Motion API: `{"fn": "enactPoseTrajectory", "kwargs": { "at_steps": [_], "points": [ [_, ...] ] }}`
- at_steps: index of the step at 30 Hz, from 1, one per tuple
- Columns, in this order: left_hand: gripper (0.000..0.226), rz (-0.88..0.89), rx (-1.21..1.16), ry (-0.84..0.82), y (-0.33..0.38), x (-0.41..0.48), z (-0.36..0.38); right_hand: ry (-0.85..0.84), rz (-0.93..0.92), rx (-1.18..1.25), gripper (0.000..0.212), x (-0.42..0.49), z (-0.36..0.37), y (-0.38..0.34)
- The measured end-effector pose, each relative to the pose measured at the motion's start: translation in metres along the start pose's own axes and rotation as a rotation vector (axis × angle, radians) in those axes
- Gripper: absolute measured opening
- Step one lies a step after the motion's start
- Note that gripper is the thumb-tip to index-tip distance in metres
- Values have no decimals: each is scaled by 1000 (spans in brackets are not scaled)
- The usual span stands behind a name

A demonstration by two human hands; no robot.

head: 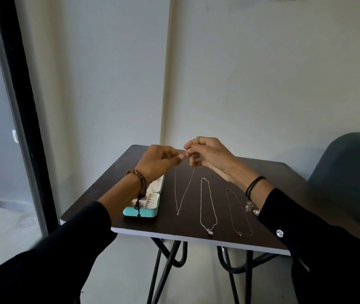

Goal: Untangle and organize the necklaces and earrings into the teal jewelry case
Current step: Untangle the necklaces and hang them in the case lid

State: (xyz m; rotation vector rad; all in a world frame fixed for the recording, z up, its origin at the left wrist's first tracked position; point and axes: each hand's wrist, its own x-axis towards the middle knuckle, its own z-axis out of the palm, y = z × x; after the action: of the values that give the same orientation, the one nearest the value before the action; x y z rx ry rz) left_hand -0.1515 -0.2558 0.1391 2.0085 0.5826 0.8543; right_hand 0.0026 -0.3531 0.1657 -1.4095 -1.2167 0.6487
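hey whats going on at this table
A person pinches the top of a thin chain necklace between the left hand and right hand above the dark table, seemingly working at its clasp. A second necklace and a third necklace lie stretched out beside it, and earrings sit by the right wrist. The teal jewelry case lies open at the left.

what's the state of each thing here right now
teal jewelry case, open on table
held necklace, top pinched, loop hanging
middle necklace, untangled, flat on table
right necklace, untangled, flat on table
earrings, loose on table by right wrist
left hand, fingers pinch held necklace
right hand, fingers pinch held necklace
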Motion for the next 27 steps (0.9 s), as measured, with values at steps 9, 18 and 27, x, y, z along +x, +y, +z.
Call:
{"fn": "enactPoseTrajectory", "kwargs": {
  "at_steps": [9, 18, 27],
  "points": [
    [25, -36, -149, -56, 16, -13, -5, -22, -6, -80, 19, -15, -8, 0],
    [23, 9, -292, -38, 27, -11, 1, 63, -87, -19, 16, -23, -7, -4],
    [19, 10, -304, 110, 31, -11, 7, -34, -18, 216, 17, -25, -4, -8]
  ]
}}
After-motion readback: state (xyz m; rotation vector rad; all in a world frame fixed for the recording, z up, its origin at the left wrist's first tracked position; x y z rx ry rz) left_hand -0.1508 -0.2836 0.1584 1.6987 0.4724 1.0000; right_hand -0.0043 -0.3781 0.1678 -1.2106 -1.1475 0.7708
